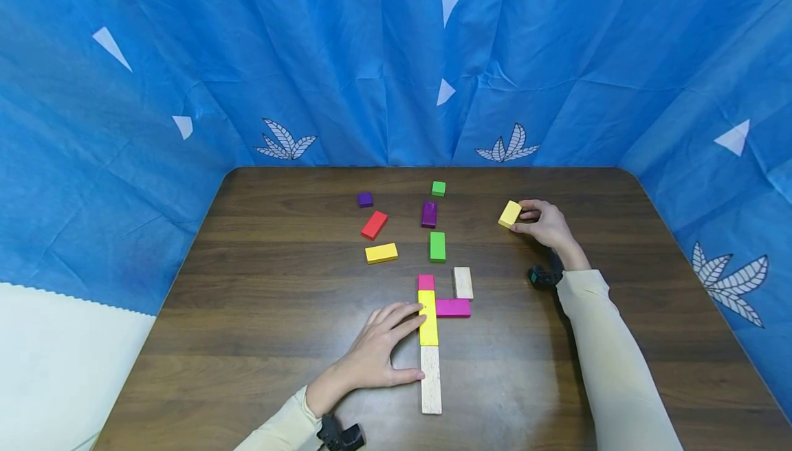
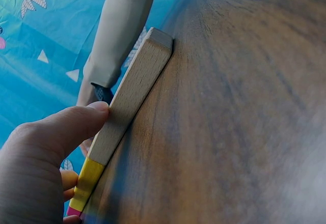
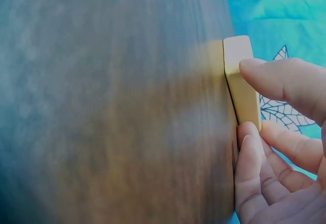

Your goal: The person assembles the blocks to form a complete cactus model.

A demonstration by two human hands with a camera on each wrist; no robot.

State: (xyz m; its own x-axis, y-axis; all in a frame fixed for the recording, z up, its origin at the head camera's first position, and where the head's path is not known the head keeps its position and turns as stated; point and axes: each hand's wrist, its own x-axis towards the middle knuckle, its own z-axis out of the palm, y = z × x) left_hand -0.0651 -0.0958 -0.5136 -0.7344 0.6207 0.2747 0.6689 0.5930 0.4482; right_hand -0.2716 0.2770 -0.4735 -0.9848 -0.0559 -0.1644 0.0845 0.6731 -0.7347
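Observation:
On the far right of the table my right hand (image 1: 544, 223) pinches a pale yellow block (image 1: 510, 214) between thumb and fingertips. In the right wrist view this block (image 3: 241, 81) lies low against the tabletop. My left hand (image 1: 376, 355) rests beside a straight row of blocks, its fingertips at the long yellow block (image 1: 428, 320) and its thumb touching the long plain wooden block (image 1: 431, 382). A short pink block (image 1: 425, 282) heads that row. A magenta block (image 1: 454, 308) juts out from its right side, and a short plain wooden block (image 1: 463, 282) stands off its top edge.
Several loose blocks lie farther back: two green ones, including a near one (image 1: 437, 247), two purple ones, including a longer one (image 1: 430, 214), a red one (image 1: 374, 225) and a yellow one (image 1: 381, 253). A blue curtain (image 1: 396, 59) hangs behind the brown table (image 1: 278, 313).

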